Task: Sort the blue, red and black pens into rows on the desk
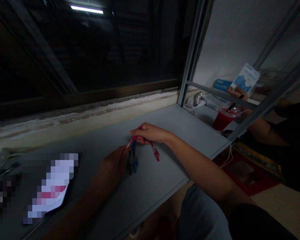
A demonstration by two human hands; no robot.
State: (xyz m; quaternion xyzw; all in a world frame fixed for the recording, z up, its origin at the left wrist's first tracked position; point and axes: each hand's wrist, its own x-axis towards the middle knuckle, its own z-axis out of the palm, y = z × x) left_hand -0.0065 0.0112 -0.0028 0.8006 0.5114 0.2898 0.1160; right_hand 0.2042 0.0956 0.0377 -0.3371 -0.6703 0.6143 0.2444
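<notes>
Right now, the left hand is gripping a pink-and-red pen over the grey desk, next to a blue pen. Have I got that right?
Not quite: the hand is wrong. The head view shows that the right hand is gripping the pink-and-red pen over the grey desk, next to the blue pen.

Your right hand point(148, 133) grips a red pen point(155, 152) above the gray shelf point(165, 123); your left hand point(112, 165) is against blue pens point(133, 160) on that shelf, just beside the red pen.
</notes>
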